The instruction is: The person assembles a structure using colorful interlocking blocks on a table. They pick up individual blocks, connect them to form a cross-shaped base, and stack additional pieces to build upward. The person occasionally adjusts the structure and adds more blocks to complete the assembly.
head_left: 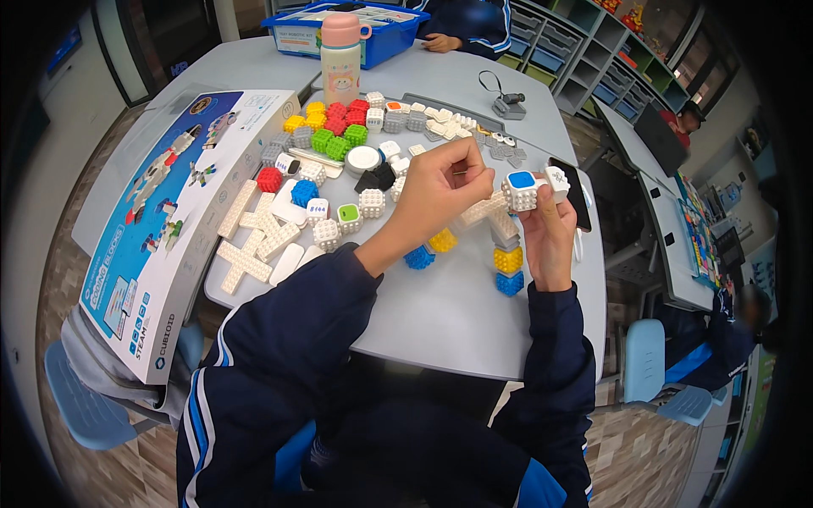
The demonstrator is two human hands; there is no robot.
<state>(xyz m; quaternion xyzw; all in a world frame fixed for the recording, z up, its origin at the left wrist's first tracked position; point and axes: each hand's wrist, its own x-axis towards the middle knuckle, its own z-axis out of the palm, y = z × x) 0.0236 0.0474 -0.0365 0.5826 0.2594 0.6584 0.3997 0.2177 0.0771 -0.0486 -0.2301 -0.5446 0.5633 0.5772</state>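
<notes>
My right hand (pixel 549 241) grips a white studded cube block (pixel 520 193) with a blue square on its face. A smaller white block (pixel 556 183) sits against its right side, by my fingertips. My left hand (pixel 449 179) is closed, fingers curled in, just left of that cube and apart from it; whatever it may hold is hidden. Beneath the hands stands a build of white studded beams (pixel 501 222), partly covered by my left hand. Its right leg stacks yellow blocks (pixel 508 260) on a blue block (pixel 510 284); another blue block (pixel 419 256) shows at left.
Loose red (pixel 335 117), green (pixel 337 149) and white blocks crowd the table's left half, near white beams (pixel 246 267). A large kit box (pixel 169 220) leans at the left edge. A bottle (pixel 341 68) and blue bin (pixel 385 42) stand farther back. A phone (pixel 581 195) lies right.
</notes>
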